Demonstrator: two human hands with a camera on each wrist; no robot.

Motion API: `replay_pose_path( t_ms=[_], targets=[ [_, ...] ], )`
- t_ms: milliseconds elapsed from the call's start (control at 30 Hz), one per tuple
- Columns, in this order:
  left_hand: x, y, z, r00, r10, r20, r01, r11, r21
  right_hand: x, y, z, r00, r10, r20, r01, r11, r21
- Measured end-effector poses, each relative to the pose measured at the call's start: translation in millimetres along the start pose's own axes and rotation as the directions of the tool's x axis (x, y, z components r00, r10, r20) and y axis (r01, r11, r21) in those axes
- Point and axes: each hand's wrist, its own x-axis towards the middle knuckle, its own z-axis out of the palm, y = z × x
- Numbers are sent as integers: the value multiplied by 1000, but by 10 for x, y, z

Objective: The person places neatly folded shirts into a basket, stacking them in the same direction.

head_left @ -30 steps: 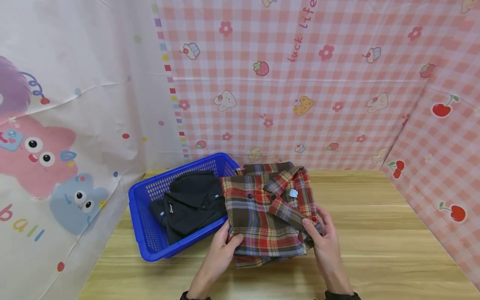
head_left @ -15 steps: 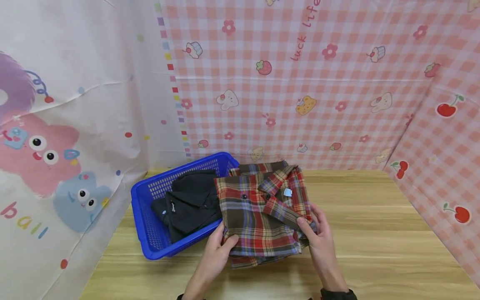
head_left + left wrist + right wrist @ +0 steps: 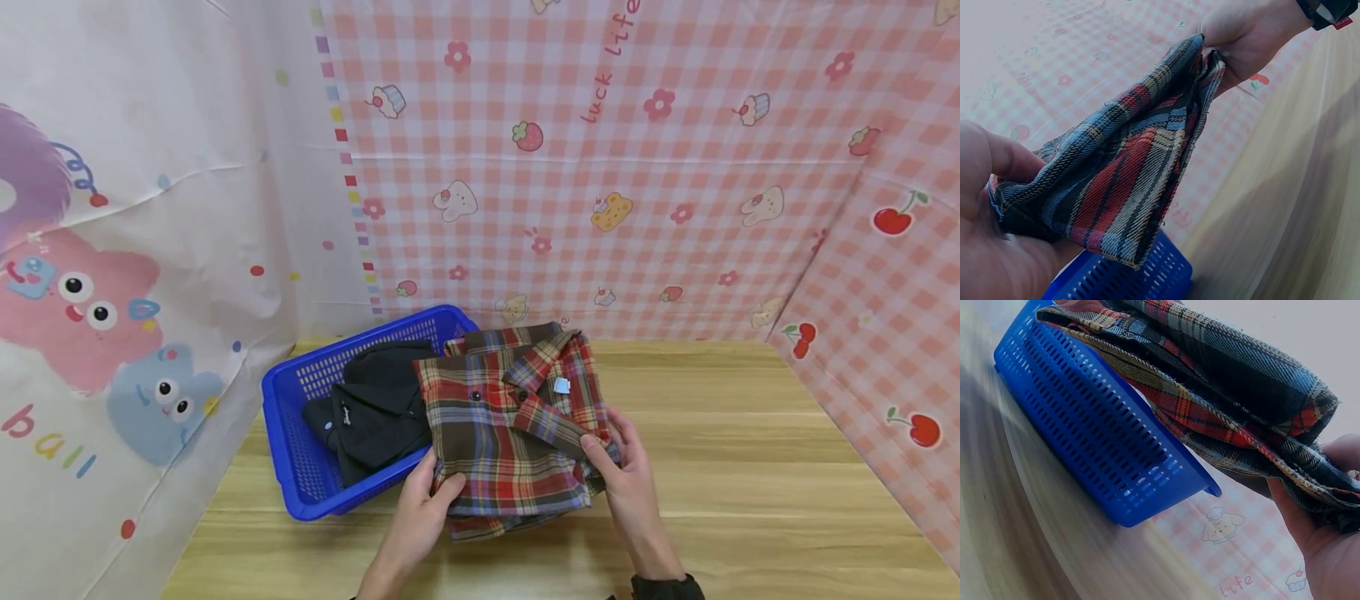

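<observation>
A folded plaid shirt [image 3: 510, 450] in red, brown, blue and cream is held up between both hands, its collar and pale blue tag facing up. My left hand [image 3: 422, 510] pinches its near left edge, thumb on top. At the near right edge my right hand [image 3: 628, 483] grips the folded layers in the same way. Both wrist views show the shirt [image 3: 1116, 187] raised off the table. Its far left corner overlaps the right rim of the blue basket [image 3: 300, 510]. Dark folded clothing [image 3: 382, 417] with a small white logo lies inside that basket.
The perforated basket wall [image 3: 1097, 419] stands beneath and beside the shirt in the right wrist view. A wood-grain table [image 3: 750, 467] carries the basket. Pink checked cloth [image 3: 570, 183] hangs behind, and a white printed sheet [image 3: 195, 167] hangs at the left.
Both hands have shifted left with the shirt, bringing it further over the basket's right side. It covers more of the dark clothing. The head view has also shifted slightly.
</observation>
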Motion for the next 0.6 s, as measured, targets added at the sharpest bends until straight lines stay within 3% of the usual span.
replay_pose_path(
  t_ms=[600],
  targets=[
    [-99,53,-208,997,24,-75,-20,998,57,65,22,250,999,-14,41,16,999,-39]
  ],
)
